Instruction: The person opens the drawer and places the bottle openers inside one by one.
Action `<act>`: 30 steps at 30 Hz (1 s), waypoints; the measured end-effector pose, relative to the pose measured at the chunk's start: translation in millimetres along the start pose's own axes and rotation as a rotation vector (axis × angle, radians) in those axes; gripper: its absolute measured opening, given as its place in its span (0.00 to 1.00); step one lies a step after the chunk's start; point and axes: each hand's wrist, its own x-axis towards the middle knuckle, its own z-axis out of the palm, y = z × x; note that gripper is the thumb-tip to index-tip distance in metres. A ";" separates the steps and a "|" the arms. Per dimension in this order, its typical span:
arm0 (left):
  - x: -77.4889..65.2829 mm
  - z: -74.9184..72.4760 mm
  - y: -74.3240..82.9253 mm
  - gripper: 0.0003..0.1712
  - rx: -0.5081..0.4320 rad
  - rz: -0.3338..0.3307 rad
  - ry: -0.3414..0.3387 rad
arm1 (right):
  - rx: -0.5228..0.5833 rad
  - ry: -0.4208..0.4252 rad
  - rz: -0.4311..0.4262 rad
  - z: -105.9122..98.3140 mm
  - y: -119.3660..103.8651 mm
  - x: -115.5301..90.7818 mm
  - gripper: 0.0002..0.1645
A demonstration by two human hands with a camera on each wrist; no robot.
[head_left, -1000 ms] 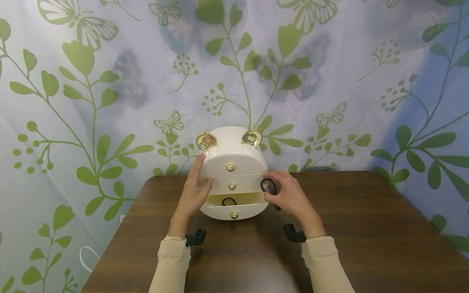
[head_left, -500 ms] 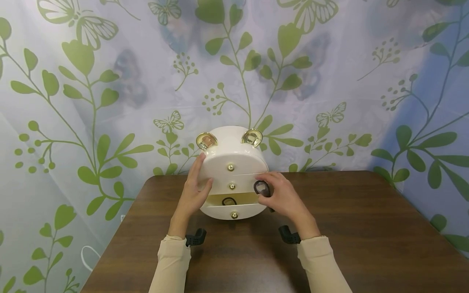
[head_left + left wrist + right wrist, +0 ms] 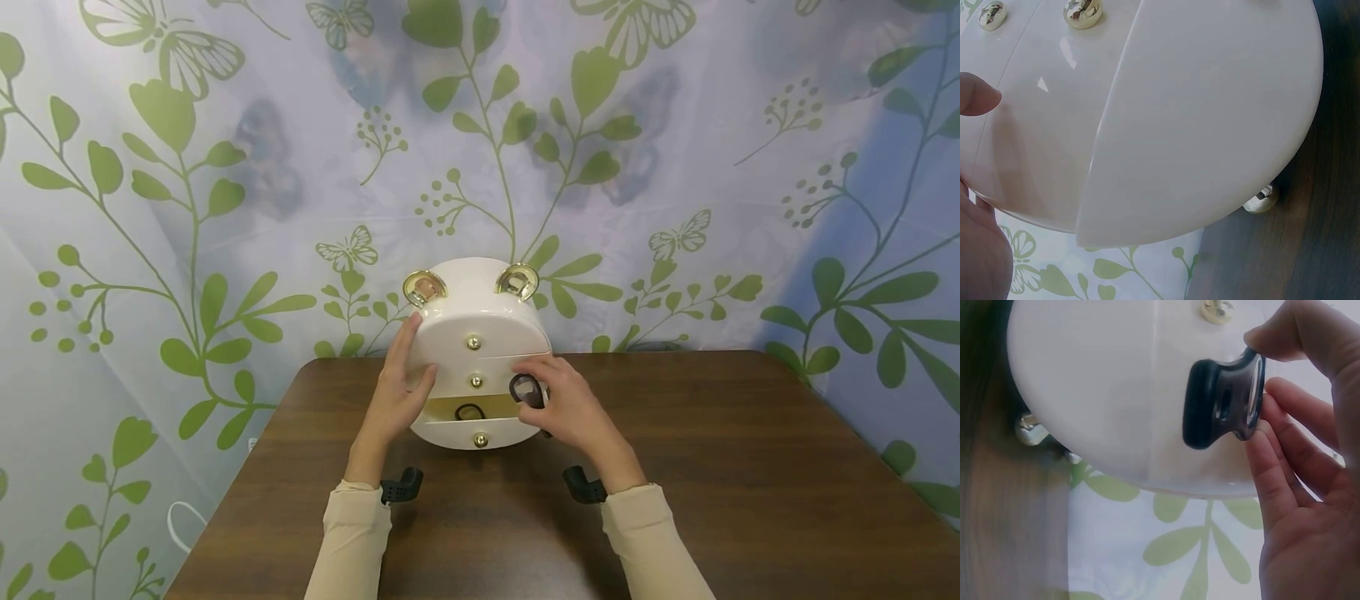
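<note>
A white rounded drawer cabinet (image 3: 480, 325) with gold ears and gold knobs stands on the table. Its bottom drawer (image 3: 498, 435) is pulled out, and a dark oval-rimmed thing (image 3: 470, 412) lies inside. My left hand (image 3: 395, 392) rests against the cabinet's left side, fingers extended, thumb near its front. Before the right part of the cabinet, my right hand (image 3: 566, 400) pinches a small black piece (image 3: 1210, 406) between thumb and fingertips. That piece has a flared oval rim and a thick rounded base; its exact kind is unclear.
The brown wooden table (image 3: 750, 467) reaches out on both sides of the cabinet. Right behind it hangs a patterned cloth (image 3: 720, 150) with green leaves and butterflies. Black wrist mounts (image 3: 583, 485) sit on both forearms.
My right hand has moved left with the black piece, closer to the opened drawer. The left hand and the cabinet stay where they were.
</note>
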 end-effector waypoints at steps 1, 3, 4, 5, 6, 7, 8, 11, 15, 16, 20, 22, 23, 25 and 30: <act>0.0 0.1 0.1 0.47 0.000 0.003 0.001 | -0.005 0.004 -0.006 1.3 0.2 0.1 0.29; 0.4 0.4 -0.5 0.47 0.002 0.006 0.001 | -0.004 0.014 -0.018 3.5 0.5 0.3 0.29; 0.6 0.4 -0.5 0.47 0.003 0.007 0.001 | -0.005 0.023 -0.024 4.7 0.7 0.4 0.29; 0.8 0.6 -0.8 0.47 0.004 0.007 0.000 | -0.007 0.028 -0.027 5.7 0.8 0.5 0.29; 1.0 0.6 -1.0 0.47 0.004 0.008 0.001 | -0.006 0.035 -0.030 6.5 0.8 0.7 0.28; 1.3 0.6 -1.5 0.47 0.006 0.010 0.001 | -0.006 0.042 -0.033 7.4 0.8 0.7 0.28; 1.5 0.6 -1.9 0.47 0.008 0.010 0.000 | -0.005 0.048 -0.032 8.1 0.9 0.8 0.28; 1.7 0.5 -2.0 0.47 0.011 0.014 0.002 | -0.006 0.057 -0.030 10.3 0.9 1.2 0.28; 0.8 0.2 -2.2 0.47 0.016 0.016 0.004 | -0.007 0.044 -0.040 14.7 0.2 1.7 0.28; 0.6 0.3 -2.6 0.46 0.016 0.016 0.004 | -0.008 0.035 -0.045 16.2 -0.1 1.8 0.28; 0.1 0.4 -4.2 0.46 0.019 0.021 0.006 | -0.020 0.005 -0.048 23.5 -0.4 1.9 0.28; 0.2 0.6 -4.7 0.46 0.020 0.025 0.007 | -0.024 0.000 -0.049 27.0 -0.4 2.0 0.28; 0.3 0.6 -4.8 0.46 0.019 0.026 0.008 | -0.028 -0.002 -0.046 28.9 -0.1 2.0 0.28; 0.4 0.8 -4.8 0.46 0.018 0.023 0.007 | -0.033 -0.004 -0.048 32.2 -0.2 1.9 0.28; 1.0 1.1 -4.4 0.47 0.015 0.012 0.003 | -0.046 -0.014 -0.043 37.4 -1.9 1.5 0.27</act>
